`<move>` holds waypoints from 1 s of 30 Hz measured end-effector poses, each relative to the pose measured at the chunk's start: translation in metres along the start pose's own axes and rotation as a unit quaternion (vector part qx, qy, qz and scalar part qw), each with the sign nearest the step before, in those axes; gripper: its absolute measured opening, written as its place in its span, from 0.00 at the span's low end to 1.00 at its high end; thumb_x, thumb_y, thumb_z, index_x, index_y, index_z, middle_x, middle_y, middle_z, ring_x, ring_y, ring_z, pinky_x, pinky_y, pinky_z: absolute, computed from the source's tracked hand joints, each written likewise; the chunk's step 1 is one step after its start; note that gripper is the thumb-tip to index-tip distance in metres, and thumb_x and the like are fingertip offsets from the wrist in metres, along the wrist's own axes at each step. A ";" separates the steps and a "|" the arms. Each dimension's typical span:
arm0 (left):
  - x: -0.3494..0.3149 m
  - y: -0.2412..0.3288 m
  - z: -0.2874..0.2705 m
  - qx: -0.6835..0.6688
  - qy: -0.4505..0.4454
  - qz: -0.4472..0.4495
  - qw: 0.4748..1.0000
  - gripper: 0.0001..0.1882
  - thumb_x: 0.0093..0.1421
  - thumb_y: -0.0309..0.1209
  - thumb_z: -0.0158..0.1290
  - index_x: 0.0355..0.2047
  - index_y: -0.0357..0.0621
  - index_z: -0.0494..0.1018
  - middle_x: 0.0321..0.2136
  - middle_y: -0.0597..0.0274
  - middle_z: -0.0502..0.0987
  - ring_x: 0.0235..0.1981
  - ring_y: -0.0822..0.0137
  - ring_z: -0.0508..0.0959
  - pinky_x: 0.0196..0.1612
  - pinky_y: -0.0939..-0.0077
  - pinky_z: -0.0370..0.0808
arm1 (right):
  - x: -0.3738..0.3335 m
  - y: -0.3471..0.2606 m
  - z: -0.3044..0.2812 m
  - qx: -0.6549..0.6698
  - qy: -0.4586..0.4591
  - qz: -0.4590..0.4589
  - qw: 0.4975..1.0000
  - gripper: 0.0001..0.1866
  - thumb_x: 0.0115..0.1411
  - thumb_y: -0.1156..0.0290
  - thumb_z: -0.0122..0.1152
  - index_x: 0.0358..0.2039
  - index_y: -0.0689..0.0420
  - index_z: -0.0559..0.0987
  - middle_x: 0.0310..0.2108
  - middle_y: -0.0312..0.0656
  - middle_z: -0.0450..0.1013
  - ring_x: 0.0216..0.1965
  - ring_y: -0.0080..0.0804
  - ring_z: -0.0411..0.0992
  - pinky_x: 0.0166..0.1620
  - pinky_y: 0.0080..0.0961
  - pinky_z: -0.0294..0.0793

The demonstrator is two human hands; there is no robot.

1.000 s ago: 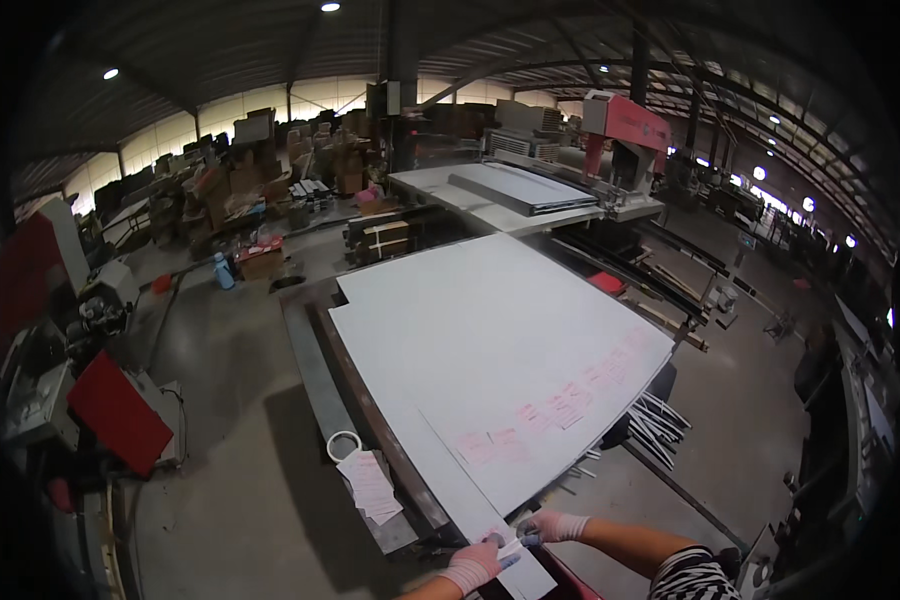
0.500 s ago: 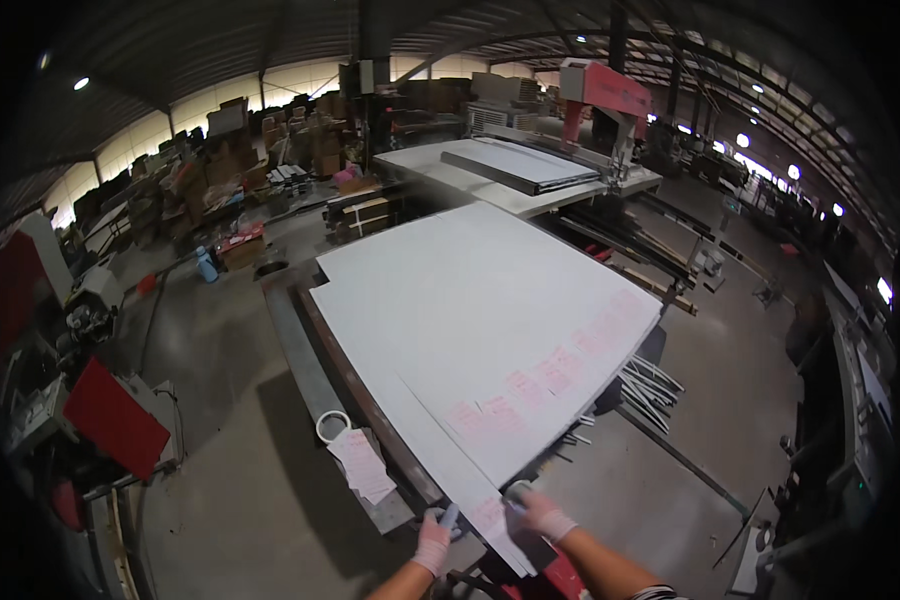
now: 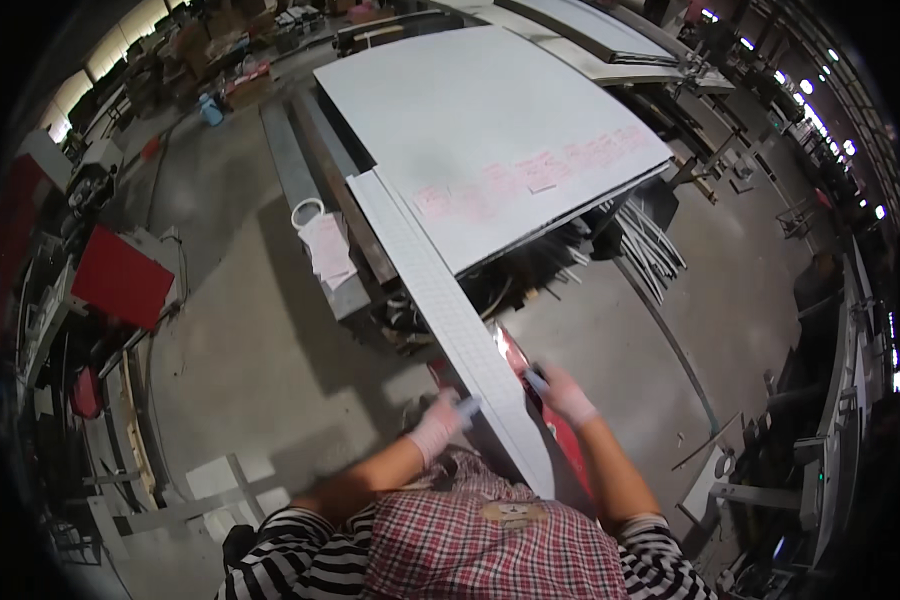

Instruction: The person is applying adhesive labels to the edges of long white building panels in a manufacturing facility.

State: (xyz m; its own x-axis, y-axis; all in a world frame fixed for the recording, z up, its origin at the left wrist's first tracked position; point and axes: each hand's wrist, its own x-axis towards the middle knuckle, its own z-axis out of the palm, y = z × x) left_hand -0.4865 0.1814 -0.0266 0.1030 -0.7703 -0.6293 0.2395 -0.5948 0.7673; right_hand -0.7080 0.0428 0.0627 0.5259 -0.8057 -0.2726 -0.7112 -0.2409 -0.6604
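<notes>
A long, narrow white panel strip point(image 3: 448, 308) runs from the near left corner of a stack of large white sheets point(image 3: 490, 120) toward my body. Its near end hangs over my lap area. My left hand point(image 3: 440, 422), in a pale glove with blue-grey at the fingertips, is closed at the strip's left edge. On the opposite edge, my right hand point(image 3: 567, 395), gloved the same way, is closed too. Fingers under the strip are hidden. Pink handwriting marks the near border of the top sheet. A red object point(image 3: 562, 432) shows beneath the strip, beside my right hand.
Left of the stack, a grey bench point(image 3: 295, 165) holds a tape roll point(image 3: 308, 212) and pink-marked paper slips point(image 3: 328, 250). Thin grey rods point(image 3: 645, 245) jut out under the sheets at right. A red panel point(image 3: 122, 277) stands on the left.
Both hands have drawn the strip toward me, so most of it now lies off the sheets. The view has tipped downward, bringing my checked apron and striped sleeves into sight.
</notes>
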 end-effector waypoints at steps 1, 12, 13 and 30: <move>0.006 -0.008 -0.017 0.052 0.007 0.150 0.987 0.35 0.56 0.48 0.64 0.50 0.34 0.62 0.31 0.60 0.75 0.30 0.65 0.77 0.31 0.70 0.78 | 0.021 -0.015 0.009 0.025 -0.011 -0.024 0.999 0.13 0.63 0.63 0.53 0.42 0.57 0.76 0.39 0.58 0.75 0.42 0.56 0.74 0.46 0.40 0.72; -0.034 0.101 -0.044 -0.016 0.063 0.310 0.948 0.23 0.52 0.38 0.69 0.37 0.41 0.68 0.27 0.65 0.75 0.27 0.76 0.74 0.33 0.77 0.75 | 0.044 -0.208 -0.027 -0.287 -0.311 -0.264 0.867 0.30 0.59 0.70 0.57 0.62 0.42 0.64 0.43 0.57 0.76 0.42 0.54 0.77 0.44 0.42 0.77; -0.034 0.109 -0.052 -0.019 0.067 0.305 0.950 0.23 0.52 0.38 0.69 0.37 0.41 0.68 0.27 0.65 0.75 0.27 0.76 0.74 0.33 0.77 0.75 | 0.048 -0.231 -0.034 -0.286 -0.318 -0.264 0.864 0.30 0.59 0.70 0.57 0.62 0.42 0.64 0.43 0.57 0.76 0.42 0.54 0.77 0.44 0.42 0.77; 0.102 0.012 -0.113 -0.127 -0.020 0.201 0.971 0.23 0.59 0.39 0.63 0.50 0.37 0.74 0.39 0.61 0.81 0.39 0.66 0.79 0.46 0.72 0.76 | 0.127 -0.141 0.002 0.104 0.030 -0.039 0.993 0.35 0.49 0.58 0.73 0.55 0.57 0.69 0.56 0.59 0.64 0.55 0.58 0.66 0.55 0.44 0.68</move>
State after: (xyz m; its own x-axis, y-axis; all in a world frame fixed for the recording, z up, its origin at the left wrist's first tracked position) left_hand -0.3643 0.1221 -0.0955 0.2015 -0.9397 -0.2762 0.4186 -0.1723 0.8917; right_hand -0.5401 -0.0239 0.1197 0.5422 -0.8213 -0.1776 -0.5543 -0.1908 -0.8102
